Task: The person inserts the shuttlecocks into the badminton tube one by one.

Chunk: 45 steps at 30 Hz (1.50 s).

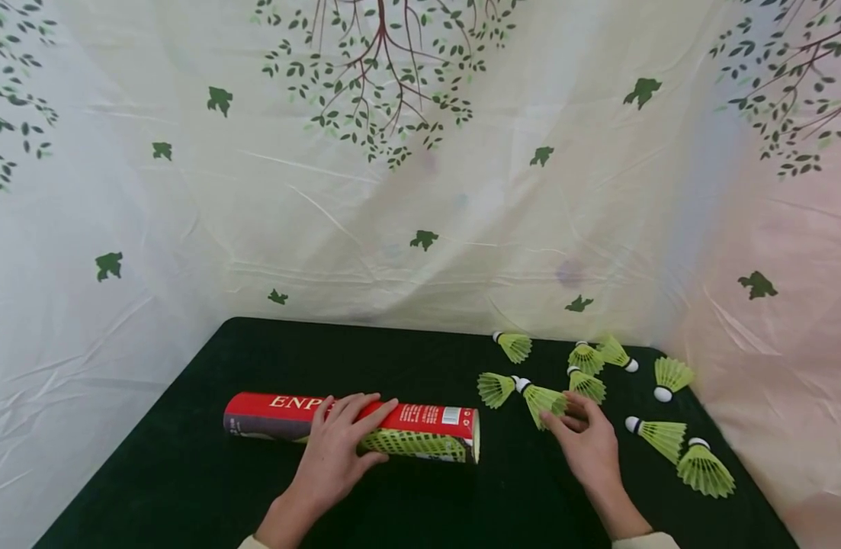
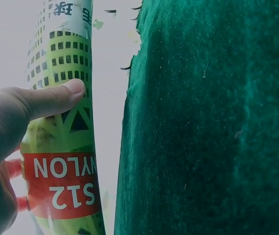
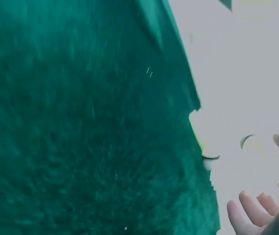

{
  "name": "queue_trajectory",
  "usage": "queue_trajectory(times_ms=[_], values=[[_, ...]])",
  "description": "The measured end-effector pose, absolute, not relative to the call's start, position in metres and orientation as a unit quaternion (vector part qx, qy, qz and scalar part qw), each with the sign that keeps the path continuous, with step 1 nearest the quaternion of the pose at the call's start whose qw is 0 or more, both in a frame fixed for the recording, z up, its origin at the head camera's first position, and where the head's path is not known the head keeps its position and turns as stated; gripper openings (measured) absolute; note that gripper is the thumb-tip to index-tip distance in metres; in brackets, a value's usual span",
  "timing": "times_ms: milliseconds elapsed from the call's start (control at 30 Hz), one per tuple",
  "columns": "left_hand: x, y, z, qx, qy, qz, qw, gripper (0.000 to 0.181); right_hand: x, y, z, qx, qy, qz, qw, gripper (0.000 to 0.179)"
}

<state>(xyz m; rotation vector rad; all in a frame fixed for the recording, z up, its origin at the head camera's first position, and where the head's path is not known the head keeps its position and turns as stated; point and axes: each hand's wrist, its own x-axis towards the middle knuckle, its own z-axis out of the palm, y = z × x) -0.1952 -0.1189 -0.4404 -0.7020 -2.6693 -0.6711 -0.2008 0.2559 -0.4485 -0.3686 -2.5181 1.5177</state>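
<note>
A red and green shuttlecock tube (image 1: pixel 427 415) lies on its side on the dark green tabletop. My left hand (image 1: pixel 341 438) grips its middle from above, fingers over the top. In the left wrist view the left thumb (image 2: pixel 61 98) presses the tube (image 2: pixel 63 186) near upside-down "NYLON S12" lettering. To the right, a yellow-green shuttlecock (image 1: pixel 540 400) has its white cork pointing up and left. My right hand (image 1: pixel 588 438) pinches its skirt between thumb and fingers. The right wrist view shows the right hand (image 3: pixel 267 210) at the edge, with the skirt lost in glare.
Beside the held shuttlecock lies another shuttlecock (image 1: pixel 495 389). Several more, including one shuttlecock (image 1: pixel 706 469) at the right, are scattered over the table's right side. A pale printed cloth (image 1: pixel 365 252) hangs close behind the table (image 1: pixel 187 488).
</note>
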Motion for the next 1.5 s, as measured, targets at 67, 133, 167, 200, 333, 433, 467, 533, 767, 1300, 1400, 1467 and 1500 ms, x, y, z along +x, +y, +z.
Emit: queue_trajectory(times_ms=[67, 133, 167, 200, 333, 433, 467, 533, 767, 1300, 1400, 1467, 1500], values=[[-0.195, -0.119, -0.440, -0.244, -0.929, -0.233, 0.150, 0.091, -0.195, 0.254, -0.443, -0.117, -0.842, 0.521, 0.076, 0.070], [-0.195, -0.119, -0.440, -0.244, -0.930, -0.232, 0.150, 0.091, -0.188, 0.251, -0.438, -0.109, -0.835, 0.535, 0.067, 0.071], [-0.195, -0.119, -0.440, -0.243, -0.930, -0.231, 0.150, 0.091, -0.185, 0.250, -0.436, -0.107, -0.833, 0.540, 0.063, 0.072], [-0.195, -0.119, -0.440, -0.244, -0.930, -0.231, 0.149, 0.091, -0.181, 0.249, -0.433, -0.103, -0.829, 0.547, 0.059, 0.072], [-0.195, -0.118, -0.439, -0.243, -0.930, -0.232, 0.147, 0.091, -0.170, 0.243, -0.426, -0.094, -0.814, 0.571, 0.048, 0.071], [-0.195, -0.118, -0.438, -0.242, -0.931, -0.233, 0.145, 0.091, -0.162, 0.240, -0.423, -0.091, -0.806, 0.584, 0.036, 0.071], [-0.195, -0.117, -0.438, -0.242, -0.931, -0.233, 0.144, 0.091, -0.159, 0.239, -0.422, -0.090, -0.803, 0.588, 0.033, 0.071], [-0.195, -0.117, -0.437, -0.242, -0.931, -0.234, 0.142, 0.091, -0.154, 0.236, -0.420, -0.091, -0.798, 0.595, 0.027, 0.070], [-0.194, -0.116, -0.437, -0.244, -0.928, -0.238, 0.147, 0.090, -0.141, 0.222, -0.418, -0.074, -0.791, 0.607, 0.028, 0.059], [-0.192, -0.117, -0.442, -0.244, -0.933, -0.233, 0.129, 0.091, -0.145, 0.190, -0.427, -0.035, -0.756, 0.654, -0.011, 0.056], [-0.192, -0.117, -0.443, -0.243, -0.933, -0.230, 0.132, 0.092, -0.147, 0.187, -0.426, -0.033, -0.753, 0.657, -0.013, 0.055], [-0.191, -0.117, -0.442, -0.242, -0.933, -0.230, 0.132, 0.092, -0.147, 0.186, -0.425, -0.033, -0.752, 0.658, -0.013, 0.055], [-0.191, -0.118, -0.442, -0.242, -0.933, -0.229, 0.133, 0.092, -0.147, 0.185, -0.424, -0.033, -0.751, 0.660, -0.013, 0.055]])
